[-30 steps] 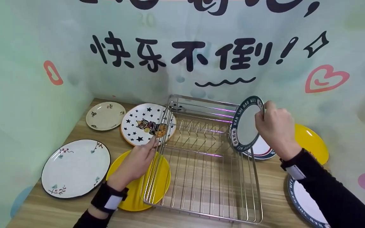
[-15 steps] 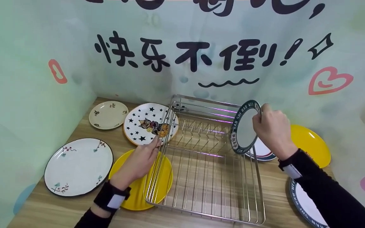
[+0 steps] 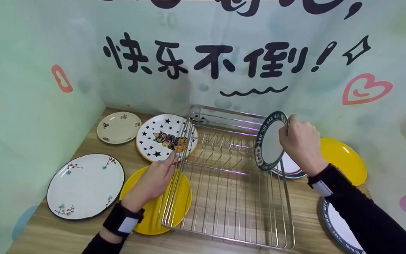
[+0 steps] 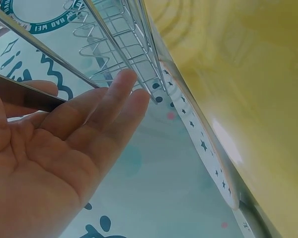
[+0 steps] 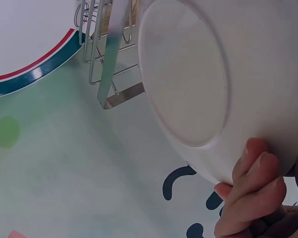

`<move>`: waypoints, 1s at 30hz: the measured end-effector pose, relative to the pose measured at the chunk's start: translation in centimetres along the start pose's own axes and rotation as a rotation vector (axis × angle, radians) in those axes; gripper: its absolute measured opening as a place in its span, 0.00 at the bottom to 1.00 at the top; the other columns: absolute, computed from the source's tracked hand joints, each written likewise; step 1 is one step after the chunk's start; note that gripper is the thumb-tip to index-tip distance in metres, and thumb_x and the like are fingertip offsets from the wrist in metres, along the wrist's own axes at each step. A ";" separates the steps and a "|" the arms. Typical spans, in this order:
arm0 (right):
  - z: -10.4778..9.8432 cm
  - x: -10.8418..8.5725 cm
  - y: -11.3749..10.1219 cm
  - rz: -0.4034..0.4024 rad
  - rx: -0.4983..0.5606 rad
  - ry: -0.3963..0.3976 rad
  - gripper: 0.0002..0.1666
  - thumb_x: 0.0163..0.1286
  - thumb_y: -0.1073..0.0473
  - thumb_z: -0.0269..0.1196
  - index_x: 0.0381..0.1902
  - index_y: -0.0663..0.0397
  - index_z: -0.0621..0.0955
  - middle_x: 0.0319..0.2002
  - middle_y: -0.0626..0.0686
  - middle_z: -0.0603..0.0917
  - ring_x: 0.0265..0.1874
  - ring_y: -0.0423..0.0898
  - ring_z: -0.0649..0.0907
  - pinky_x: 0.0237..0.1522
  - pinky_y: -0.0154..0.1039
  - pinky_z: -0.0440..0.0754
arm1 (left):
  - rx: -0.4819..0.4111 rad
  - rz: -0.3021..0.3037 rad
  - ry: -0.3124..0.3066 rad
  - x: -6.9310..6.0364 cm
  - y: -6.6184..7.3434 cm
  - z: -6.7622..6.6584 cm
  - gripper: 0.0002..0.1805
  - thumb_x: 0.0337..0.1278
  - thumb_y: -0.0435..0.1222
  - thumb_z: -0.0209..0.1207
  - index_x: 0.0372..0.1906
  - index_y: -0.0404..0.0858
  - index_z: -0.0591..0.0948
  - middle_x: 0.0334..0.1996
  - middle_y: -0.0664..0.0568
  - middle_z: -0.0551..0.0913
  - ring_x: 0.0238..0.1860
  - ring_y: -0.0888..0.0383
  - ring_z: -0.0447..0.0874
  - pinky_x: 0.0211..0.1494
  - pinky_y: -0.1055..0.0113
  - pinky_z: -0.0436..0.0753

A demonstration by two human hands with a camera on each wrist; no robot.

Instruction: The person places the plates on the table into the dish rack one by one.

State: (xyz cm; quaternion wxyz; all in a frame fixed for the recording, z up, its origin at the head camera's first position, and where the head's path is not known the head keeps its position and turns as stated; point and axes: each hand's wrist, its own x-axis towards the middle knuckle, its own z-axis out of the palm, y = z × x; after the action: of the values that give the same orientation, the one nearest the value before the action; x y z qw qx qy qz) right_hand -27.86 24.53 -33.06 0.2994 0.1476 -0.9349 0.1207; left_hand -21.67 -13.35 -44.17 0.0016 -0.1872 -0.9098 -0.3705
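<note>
My right hand [image 3: 301, 143] pinches the edge of a small plate [image 3: 272, 150] with a dark green lettered rim. Tilted nearly upright, the plate is over the right side of a wire dish rack [image 3: 220, 208]. Its pale underside and my curled fingers [image 5: 258, 173] show in the right wrist view. On the rack's left rim, my left hand [image 3: 152, 181] grips the metal between thumb and fingers; the rim crosses the palm [image 4: 54, 158] in the left wrist view. Beneath that hand lies a yellow plate [image 3: 139, 211], partly hidden by it and the rack.
Left of the rack lie a star-patterned plate [image 3: 153, 141], a small cream plate [image 3: 118, 127] and a large white oval plate [image 3: 85, 187]. On the right are a yellow plate [image 3: 344, 158], a red-and-blue-rimmed plate [image 3: 291, 167] and a lettered-rim plate [image 3: 340, 225]. A printed cloth wall stands behind.
Over the last second the plate in my right hand has lowered slightly. My left hand stays on the rack's rim. The whole head view has shifted a little.
</note>
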 end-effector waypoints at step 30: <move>1.8 -0.6 0.5 0.019 -0.007 -0.068 0.13 0.56 0.72 0.50 0.18 0.54 0.62 0.12 0.47 0.57 0.10 0.49 0.63 0.08 0.43 0.61 | -0.012 -0.010 0.004 0.1 0.0 0.1 0.27 0.77 0.36 0.43 0.73 0.29 0.57 0.67 0.43 0.68 0.66 0.47 0.66 0.69 0.53 0.64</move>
State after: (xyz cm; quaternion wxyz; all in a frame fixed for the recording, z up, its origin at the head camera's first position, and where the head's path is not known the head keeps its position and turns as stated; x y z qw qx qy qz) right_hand -28.53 24.57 -34.97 0.2666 0.1416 -0.9464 0.1153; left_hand -21.76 -13.29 -44.24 0.0004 -0.1821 -0.9084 -0.3763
